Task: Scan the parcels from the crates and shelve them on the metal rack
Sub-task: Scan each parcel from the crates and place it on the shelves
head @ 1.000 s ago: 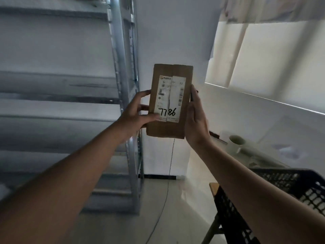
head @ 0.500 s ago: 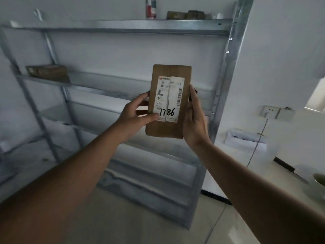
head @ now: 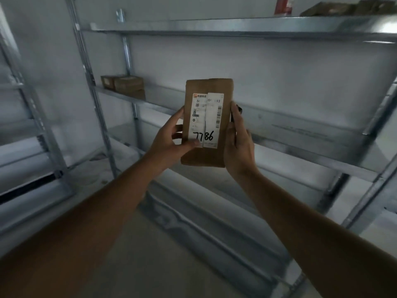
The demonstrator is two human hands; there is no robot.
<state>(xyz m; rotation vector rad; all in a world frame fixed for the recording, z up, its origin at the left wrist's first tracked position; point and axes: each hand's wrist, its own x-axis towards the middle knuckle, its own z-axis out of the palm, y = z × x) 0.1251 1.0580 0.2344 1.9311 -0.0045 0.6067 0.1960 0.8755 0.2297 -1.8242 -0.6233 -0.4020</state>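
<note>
Two hands grip one brown parcel (head: 207, 123) upright: the left hand (head: 171, 139) pinches its edge, thumb pressed on the white label marked 7786, while the right hand (head: 237, 145) clasps the opposite side. A second ago a black crate and window showed behind; now the metal rack (head: 236, 26) fills the background, so shelving looks next. Small boxes (head: 124, 86) already sit on a middle shelf.

top-shelf boxes (head: 348, 6): cut by edge | label (head: 206, 119): small print unreadable
</note>
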